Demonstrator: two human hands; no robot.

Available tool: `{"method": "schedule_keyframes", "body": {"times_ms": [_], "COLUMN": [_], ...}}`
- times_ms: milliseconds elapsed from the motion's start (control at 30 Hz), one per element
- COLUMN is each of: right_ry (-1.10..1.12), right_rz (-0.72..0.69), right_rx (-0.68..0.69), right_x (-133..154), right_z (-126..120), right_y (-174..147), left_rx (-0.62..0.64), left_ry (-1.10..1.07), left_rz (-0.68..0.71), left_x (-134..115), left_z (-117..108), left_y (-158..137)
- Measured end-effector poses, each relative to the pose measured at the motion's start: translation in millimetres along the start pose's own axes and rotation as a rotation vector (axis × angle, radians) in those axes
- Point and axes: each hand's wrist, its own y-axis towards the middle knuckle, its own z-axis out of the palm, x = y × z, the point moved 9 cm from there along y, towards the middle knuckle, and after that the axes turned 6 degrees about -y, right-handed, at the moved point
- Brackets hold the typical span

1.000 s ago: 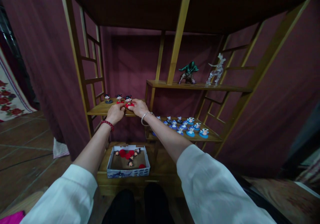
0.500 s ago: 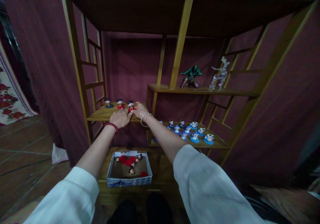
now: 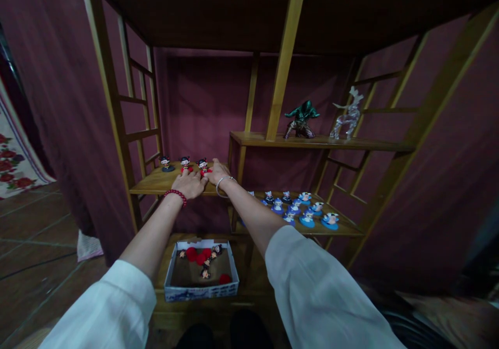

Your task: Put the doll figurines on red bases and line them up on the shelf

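Observation:
Three small black-haired figurines stand in a row on the left shelf (image 3: 146, 183). The leftmost figurine (image 3: 165, 163) has a dark base; the middle figurine (image 3: 185, 162) and the right figurine (image 3: 202, 165) have red bases. My right hand (image 3: 219, 173), with a silver bangle, is closed at the right figurine's red base, thumb in front. Beside it my left hand (image 3: 190, 184), wearing a red bead bracelet, has its fingers stretched out at the shelf's front edge, just below the middle and right figurines. Its fingertips are partly hidden.
Below, an open cardboard box (image 3: 200, 293) holds several similar figurines and red pieces. A lower right shelf (image 3: 348, 229) carries rows of blue, purple and dark-based figurines (image 3: 307, 218). Above it stand a green hooded statue (image 3: 303, 119) and a clear deer figure (image 3: 346, 116).
The view has shifted slightly, with the box and lower shelf now a little lower in the picture. Both hands remain around the right figurine with hardly any movement.

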Motion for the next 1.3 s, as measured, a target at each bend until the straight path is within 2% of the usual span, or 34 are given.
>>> {"method": "schedule_keyframes", "body": {"times_ms": [333, 600, 767, 1300], "right_ry": [-0.064, -0.125, -0.129, -0.097], "right_rz": [0.085, 0.142, 0.165, 0.048], "right_rx": [-0.008, -0.009, -0.001, 0.011], "right_x": [0, -1, -3, 1], "right_z": [0, 1, 1, 6], "right_y": [5, 8, 11, 13], "left_rx": [-0.004, 0.058, 0.065, 0.067], "left_ry": [0.021, 0.199, 0.209, 0.208], "left_rz": [0.033, 0.055, 0.051, 0.049], "left_x": [-3, -6, -6, -7], "left_z": [2, 6, 6, 6], "left_y": [7, 6, 7, 11]}}
